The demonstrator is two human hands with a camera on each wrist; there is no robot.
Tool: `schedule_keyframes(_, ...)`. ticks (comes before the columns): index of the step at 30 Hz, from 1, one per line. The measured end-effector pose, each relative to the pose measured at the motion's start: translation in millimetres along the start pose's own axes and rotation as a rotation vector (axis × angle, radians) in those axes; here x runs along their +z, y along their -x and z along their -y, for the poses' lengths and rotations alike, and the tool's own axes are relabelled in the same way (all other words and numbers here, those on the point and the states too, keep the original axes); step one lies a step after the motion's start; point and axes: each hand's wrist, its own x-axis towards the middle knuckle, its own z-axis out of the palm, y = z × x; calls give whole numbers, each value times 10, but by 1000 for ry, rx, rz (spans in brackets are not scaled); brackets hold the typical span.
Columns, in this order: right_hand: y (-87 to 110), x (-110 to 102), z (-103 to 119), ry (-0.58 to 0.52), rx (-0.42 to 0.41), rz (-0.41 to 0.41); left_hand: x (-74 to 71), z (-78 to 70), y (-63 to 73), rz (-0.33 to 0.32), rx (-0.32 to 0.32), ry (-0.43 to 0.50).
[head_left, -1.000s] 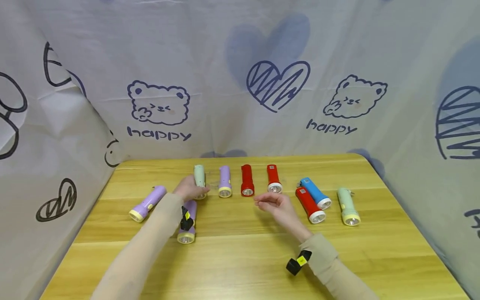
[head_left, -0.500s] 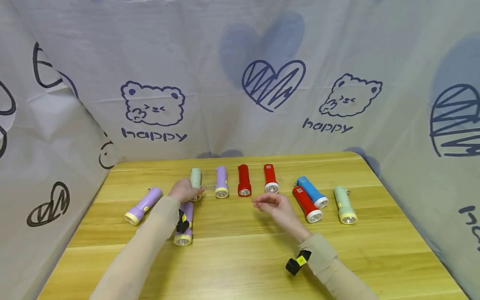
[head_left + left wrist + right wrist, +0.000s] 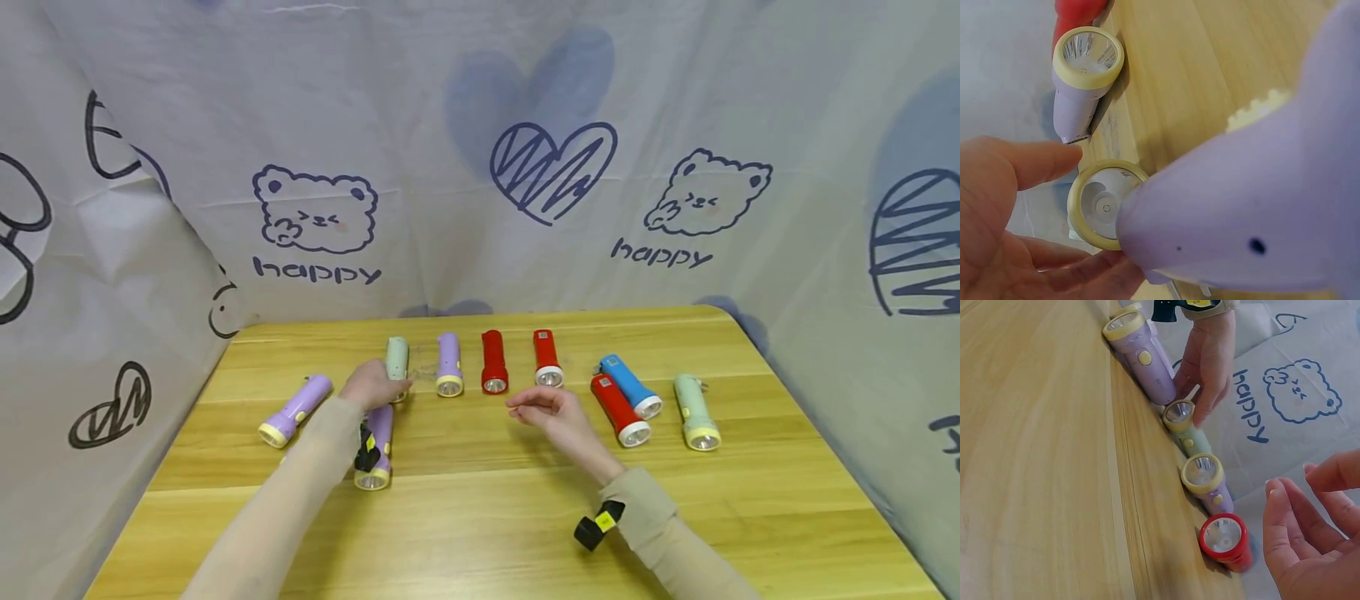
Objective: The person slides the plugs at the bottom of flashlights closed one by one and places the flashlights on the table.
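Note:
My left hand [image 3: 372, 385] grips a pale green flashlight [image 3: 397, 353] near its yellow-rimmed head, at the back left of the table. Seen from the left wrist, the thumb lies at one side of that yellow rim [image 3: 1075, 206] and the fingers at the other. Below the left wrist lies a purple flashlight [image 3: 383, 425], which fills much of the left wrist view. My right hand [image 3: 558, 415] hovers over the table in front of the red flashlights, fingers loosely bent and holding nothing; its bent fingers also show in the right wrist view.
To the right of the green one stand a purple flashlight [image 3: 449, 363], a red one [image 3: 493, 360] and a white-headed red one [image 3: 546, 354]. Farther right lie another red [image 3: 618, 408], a blue [image 3: 628, 385] and a green flashlight [image 3: 694, 408]. A purple flashlight [image 3: 298, 408] rests far left. Printed cloth [image 3: 450, 275] encloses the table.
The left hand has drawn the green flashlight slightly toward the person. The right hand stays where it was. The head view shifted a little and came back.

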Motion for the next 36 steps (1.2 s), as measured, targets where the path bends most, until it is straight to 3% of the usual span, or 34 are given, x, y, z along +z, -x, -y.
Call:
schedule_keyframes(17, -4, 20, 18, -7, 1, 3, 48, 66, -37, -25, 23, 7)
schedule_keyframes(36, 16, -16, 34, 39, 5, -7, -12, 77, 38, 1, 11, -4)
